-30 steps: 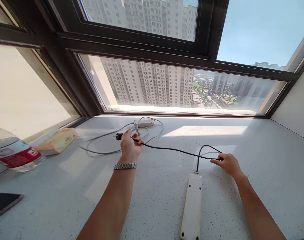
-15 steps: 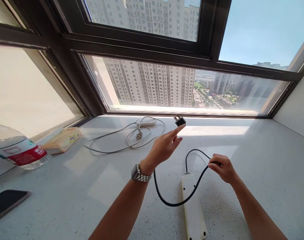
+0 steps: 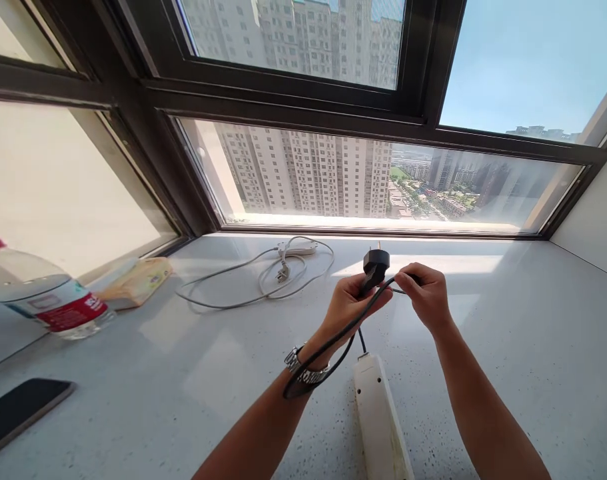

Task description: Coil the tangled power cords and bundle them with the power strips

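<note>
My left hand (image 3: 350,305) is closed around a black plug (image 3: 375,264) and the start of its black cable (image 3: 323,355), which hangs in a loop past my wristwatch. My right hand (image 3: 426,295) pinches the same cable right beside the plug. Both hands meet above the speckled white sill (image 3: 508,347). The cable runs down to a white power strip (image 3: 380,420) lying on the sill below my hands.
A second white power strip with a loose grey cord (image 3: 263,277) lies by the window. At the left are a tissue pack (image 3: 138,283), a lying water bottle (image 3: 43,300) and a black phone (image 3: 20,410). A wall bounds the right.
My left hand carried the plug from far left, near the grey cord, to the middle. My right hand rose off the sill to meet it, folding the cable into a loop.
</note>
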{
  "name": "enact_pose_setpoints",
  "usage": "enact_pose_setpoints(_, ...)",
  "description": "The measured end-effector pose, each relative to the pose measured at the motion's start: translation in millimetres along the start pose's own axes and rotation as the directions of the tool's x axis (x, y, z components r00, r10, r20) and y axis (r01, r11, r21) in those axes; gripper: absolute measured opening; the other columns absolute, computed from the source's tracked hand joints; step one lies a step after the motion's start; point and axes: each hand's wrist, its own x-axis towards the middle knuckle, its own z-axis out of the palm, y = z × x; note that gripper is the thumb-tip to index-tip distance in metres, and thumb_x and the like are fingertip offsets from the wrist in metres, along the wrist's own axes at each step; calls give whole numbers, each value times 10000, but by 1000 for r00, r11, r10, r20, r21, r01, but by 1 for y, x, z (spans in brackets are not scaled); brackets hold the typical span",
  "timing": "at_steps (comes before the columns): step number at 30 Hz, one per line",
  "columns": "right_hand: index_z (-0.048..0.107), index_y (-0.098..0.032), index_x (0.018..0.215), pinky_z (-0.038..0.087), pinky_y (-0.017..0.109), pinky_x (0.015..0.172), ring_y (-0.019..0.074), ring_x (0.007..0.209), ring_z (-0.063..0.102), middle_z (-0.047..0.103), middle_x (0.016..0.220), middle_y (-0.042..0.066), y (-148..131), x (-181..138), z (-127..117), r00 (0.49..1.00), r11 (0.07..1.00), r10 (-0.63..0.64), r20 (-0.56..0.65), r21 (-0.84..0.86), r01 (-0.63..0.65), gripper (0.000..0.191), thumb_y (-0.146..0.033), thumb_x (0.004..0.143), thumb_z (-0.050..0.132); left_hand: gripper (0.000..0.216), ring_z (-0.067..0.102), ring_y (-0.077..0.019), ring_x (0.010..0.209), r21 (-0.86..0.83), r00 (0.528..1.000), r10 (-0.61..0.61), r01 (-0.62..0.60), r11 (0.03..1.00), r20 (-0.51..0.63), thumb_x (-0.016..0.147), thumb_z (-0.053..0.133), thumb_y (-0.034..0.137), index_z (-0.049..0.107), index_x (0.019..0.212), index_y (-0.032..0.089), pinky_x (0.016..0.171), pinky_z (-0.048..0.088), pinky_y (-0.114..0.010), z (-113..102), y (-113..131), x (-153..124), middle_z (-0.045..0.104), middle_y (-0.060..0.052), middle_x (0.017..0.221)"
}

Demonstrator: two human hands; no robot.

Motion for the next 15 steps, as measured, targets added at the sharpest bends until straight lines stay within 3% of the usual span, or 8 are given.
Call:
enact_pose_setpoints(4, 555, -183, 621, 336, 242, 480, 93, 509, 383, 467, 535, -34, 6, -9, 16, 998, 997, 50, 27, 58, -52, 413, -554, 758, 675, 478, 277, -46, 460, -24, 992, 30, -34, 999, -123, 647, 756, 577, 534, 704, 157, 431, 224, -207, 13, -8, -3, 358, 76, 512)
enact_pose_setpoints(8, 502, -213, 806, 294, 222, 447, 74, 461, 314, 417, 565, -71, 1, -22, 29, 995, 967, 39, 90, 248, -61, 346, -549, 890, 524, 502, 315, -47, 418, -51, 990, 70, -77, 996, -126, 672, 718, 622, 545, 838, 181, 406, 261, -190, 14, -12, -1, 408, 89, 508)
enact_pose_setpoints(11, 444, -233, 896, 310, 215, 456, 77, 466, 350, 414, 597, -85, -1, -30, 40, 999, 934, 31, 40, 355, -44, 303, -529, 908, 510, 453, 357, -57, 382, -50, 978, 140, -149, 988, -153, 766, 640, 615, 566, 903, 190, 391, 296, -183, 13, -12, -1, 424, 91, 481)
enact_pose_setpoints(13, 437, -232, 889, 335, 222, 477, 79, 489, 391, 444, 638, -76, 2, -31, 44, 998, 931, 40, 45, 361, -53, 333, -544, 875, 551, 437, 366, -57, 377, -38, 957, 208, -220, 975, -202, 789, 626, 608, 588, 877, 182, 384, 310, -182, 13, -6, -3, 428, 83, 476)
enact_pose_setpoints(15, 466, -216, 829, 320, 226, 484, 75, 499, 379, 432, 633, -72, 8, -30, 44, 984, 951, 68, 163, 289, -113, 364, -547, 824, 617, 453, 343, -49, 378, -54, 917, 260, -289, 956, -304, 781, 635, 620, 599, 811, 169, 370, 290, -175, 11, 9, -5, 418, 74, 478)
